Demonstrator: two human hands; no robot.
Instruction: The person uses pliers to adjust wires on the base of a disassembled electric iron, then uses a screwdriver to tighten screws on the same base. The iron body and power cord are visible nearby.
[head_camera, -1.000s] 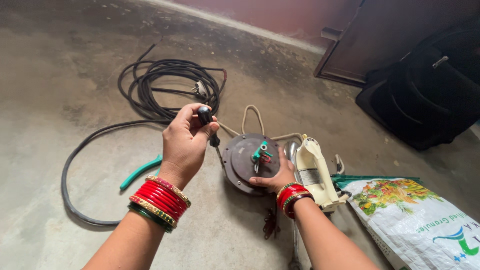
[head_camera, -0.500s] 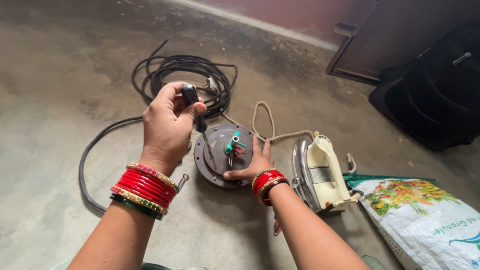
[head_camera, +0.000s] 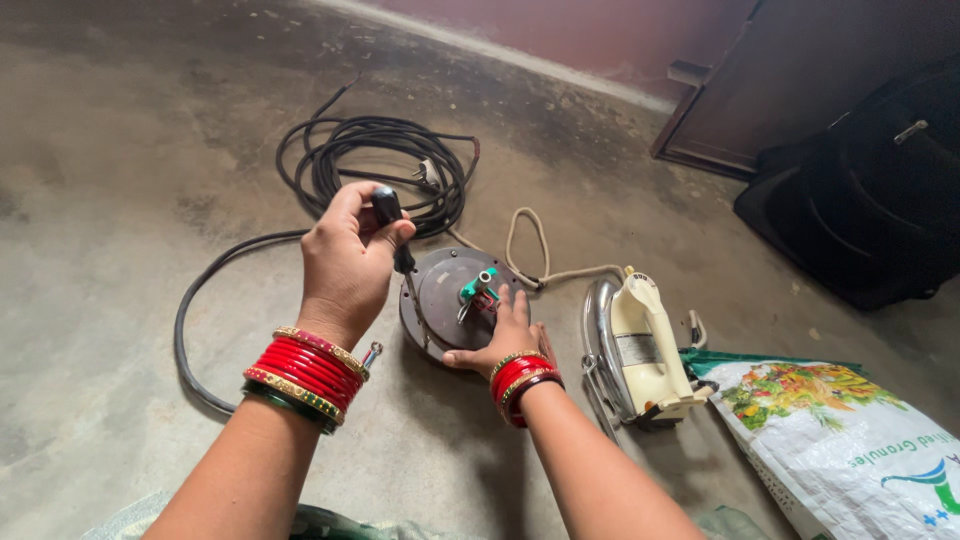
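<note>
Screwdriver (head_camera: 398, 250) clenched upright in left hand (head_camera: 345, 265), tip down at disc (head_camera: 455, 300) left rim; right hand (head_camera: 505, 335) flat, steadying near edge.

Rough matt concrete floor (head_camera: 120, 180); glossy metal iron soleplate (head_camera: 598, 340); shiny plastic sack (head_camera: 850, 440).

My left hand (head_camera: 345, 262) was raised above the floor (head_camera: 120, 200), gripping a screwdriver (head_camera: 398, 255) whose shaft ran down to the round plate (head_camera: 455, 300) just right of it. My right hand (head_camera: 505, 335) rested on that plate's near edge, beside the small fitting (head_camera: 477, 288) on top of it. Beyond my left hand lay the coiled cable (head_camera: 375, 170). Right of my right hand stood the iron (head_camera: 640, 345) on its side, its cord (head_camera: 530, 250) looping behind the plate. Further right lay a printed sack (head_camera: 850, 440), and beyond it a bag (head_camera: 870, 190).
</note>
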